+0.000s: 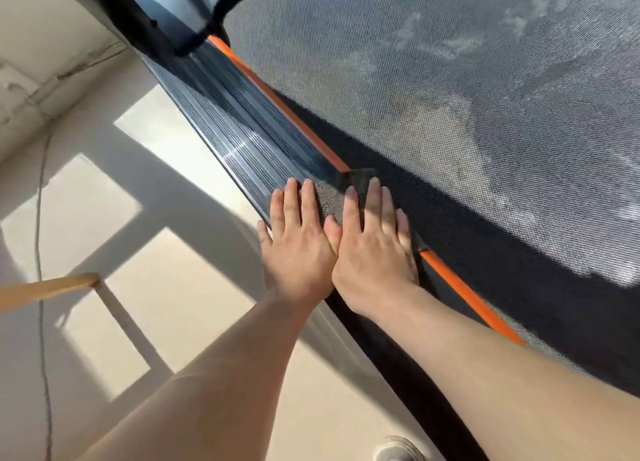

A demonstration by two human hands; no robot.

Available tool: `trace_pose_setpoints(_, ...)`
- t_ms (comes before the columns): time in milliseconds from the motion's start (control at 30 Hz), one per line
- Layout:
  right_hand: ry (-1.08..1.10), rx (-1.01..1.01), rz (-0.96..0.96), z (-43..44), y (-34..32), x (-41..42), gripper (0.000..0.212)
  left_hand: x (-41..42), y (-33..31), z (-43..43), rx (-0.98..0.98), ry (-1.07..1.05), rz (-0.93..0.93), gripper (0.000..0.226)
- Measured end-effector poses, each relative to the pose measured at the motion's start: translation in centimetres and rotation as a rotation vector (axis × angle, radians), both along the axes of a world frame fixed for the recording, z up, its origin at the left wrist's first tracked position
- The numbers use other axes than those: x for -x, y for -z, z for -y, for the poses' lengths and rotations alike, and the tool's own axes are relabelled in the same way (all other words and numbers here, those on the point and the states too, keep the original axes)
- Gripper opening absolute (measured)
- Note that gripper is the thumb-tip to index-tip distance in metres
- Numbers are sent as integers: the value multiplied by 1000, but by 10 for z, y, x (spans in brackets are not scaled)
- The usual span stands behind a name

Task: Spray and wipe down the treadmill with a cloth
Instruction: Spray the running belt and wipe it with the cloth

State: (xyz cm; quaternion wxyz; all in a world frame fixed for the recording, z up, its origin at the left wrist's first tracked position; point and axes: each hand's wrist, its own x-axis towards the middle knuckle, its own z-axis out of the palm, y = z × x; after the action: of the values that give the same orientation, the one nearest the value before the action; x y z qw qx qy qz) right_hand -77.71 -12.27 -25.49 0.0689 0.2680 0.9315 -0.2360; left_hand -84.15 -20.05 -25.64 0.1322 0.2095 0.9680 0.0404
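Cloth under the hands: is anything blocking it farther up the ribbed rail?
Nothing visible lies on the side rail ahead of the cloth, pressed flat by left hand and right hand. Only a black frame piece crosses the rail's far end.

1 view, from a wide-angle camera worn on the person's head. It looks forward and steeply down along both forearms, close above the treadmill (450, 79), which fills the upper right. Its side rail (242, 131) crosses the tilted frame diagonally from upper left to lower right. The left hand (298, 242) and right hand (374, 249) lie near the centre, and the floor (156, 287) takes the lower left
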Motion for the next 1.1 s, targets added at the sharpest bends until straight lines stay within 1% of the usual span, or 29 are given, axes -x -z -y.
trace_pose_setpoints(133,-1,-5,24,5,-4,45,65,47,0,7,-10,11,22,61)
trace_pose_setpoints(300,-41,-20,52,3,-8,98,69,104,3,10,-40,51,-13,64)
trace_pose_setpoints(467,-50,-13,14,5,-9,152,73,156,2,11,-51,44,-41,65)
trace_pose_setpoints(567,-62,-37,-27,4,-7,180,71,183,2,12,-47,36,-51,63)
trace_pose_setpoints(700,-123,34,-18,0,-4,226,64,223,-3,13,-52,29,-67,63)
trace_pose_setpoints(767,-150,60,-3,-5,-2,251,64,245,-3,12,-61,16,-76,61)
trace_pose_setpoints(933,-216,0,26,-11,-4,289,62,278,-3,12,-36,2,-95,58)
trace_pose_setpoints(1100,-212,41,-26,-9,-6,336,60,324,-5,13,-36,3,-97,63)
